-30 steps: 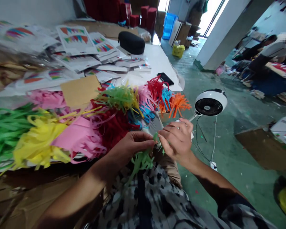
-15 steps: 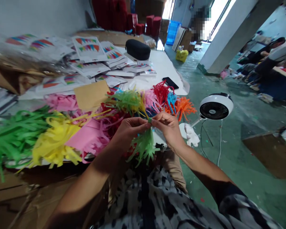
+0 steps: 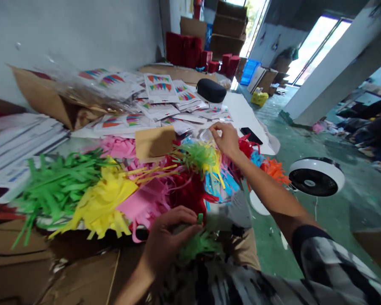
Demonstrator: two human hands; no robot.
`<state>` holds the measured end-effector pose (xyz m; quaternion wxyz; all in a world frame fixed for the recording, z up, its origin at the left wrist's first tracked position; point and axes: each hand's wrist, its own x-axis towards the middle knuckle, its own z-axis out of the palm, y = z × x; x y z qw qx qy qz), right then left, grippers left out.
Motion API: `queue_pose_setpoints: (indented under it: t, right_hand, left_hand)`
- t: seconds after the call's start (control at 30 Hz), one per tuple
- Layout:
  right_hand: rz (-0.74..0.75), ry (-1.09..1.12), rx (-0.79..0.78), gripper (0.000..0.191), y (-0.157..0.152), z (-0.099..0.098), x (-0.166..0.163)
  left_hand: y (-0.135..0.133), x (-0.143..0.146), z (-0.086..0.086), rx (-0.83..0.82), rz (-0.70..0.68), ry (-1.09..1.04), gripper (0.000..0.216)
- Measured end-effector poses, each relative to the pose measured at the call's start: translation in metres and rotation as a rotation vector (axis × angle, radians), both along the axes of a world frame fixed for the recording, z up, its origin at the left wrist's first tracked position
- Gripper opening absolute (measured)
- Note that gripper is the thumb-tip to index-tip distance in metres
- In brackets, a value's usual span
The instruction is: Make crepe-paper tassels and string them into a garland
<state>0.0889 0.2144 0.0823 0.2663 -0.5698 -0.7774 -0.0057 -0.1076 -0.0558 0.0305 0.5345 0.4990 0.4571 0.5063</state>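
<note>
My left hand (image 3: 171, 235) is low over my lap, fingers pinched on the rolled top of a green paper tassel (image 3: 198, 243) whose fringe hangs down. My right hand (image 3: 225, 137) reaches out over the table, fingers curled down at a clear plastic bag (image 3: 206, 134) lying beyond the heap of tassels. That heap (image 3: 190, 169) holds green, yellow, pink, red, blue and orange fringed paper. I cannot make out whether the right fingers grip the bag.
Printed packets (image 3: 158, 84) and a black case (image 3: 211, 90) lie farther back on the table, with a black phone (image 3: 251, 135) near its right edge. A brown card (image 3: 154, 143) rests on the tassels. A white fan (image 3: 316, 177) stands on the green floor to the right.
My right hand has let go of the green tassel and stretched forward to the clear bag. The left hand has dropped toward my lap with the tassel. My view has lifted.
</note>
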Motion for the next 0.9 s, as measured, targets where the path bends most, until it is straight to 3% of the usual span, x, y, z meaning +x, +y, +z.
queue_pose_setpoints:
  t: [0.1, 0.27, 0.47, 0.67, 0.9]
  right_hand:
    - [-0.195, -0.242, -0.234, 0.027, 0.043, -0.006, -0.008]
    - [-0.240, -0.336, -0.357, 0.026, 0.070, -0.028, 0.002]
    - [-0.272, -0.365, -0.368, 0.027, 0.068, -0.038, 0.005]
    - [-0.249, -0.324, -0.340, 0.023, 0.062, -0.037, 0.004]
    - [-0.174, -0.165, -0.096, 0.028, 0.026, -0.001, 0.011]
  left_hand:
    - [-0.008, -0.007, -0.014, -0.102, 0.052, -0.016, 0.019]
    - [-0.013, -0.012, -0.023, -0.294, 0.138, -0.154, 0.030]
    - [-0.010, -0.010, -0.026, -0.217, 0.062, -0.183, 0.022]
    - [-0.015, -0.008, -0.015, -0.275, 0.120, -0.285, 0.024]
    - [-0.016, -0.003, -0.007, -0.246, 0.153, -0.214, 0.027]
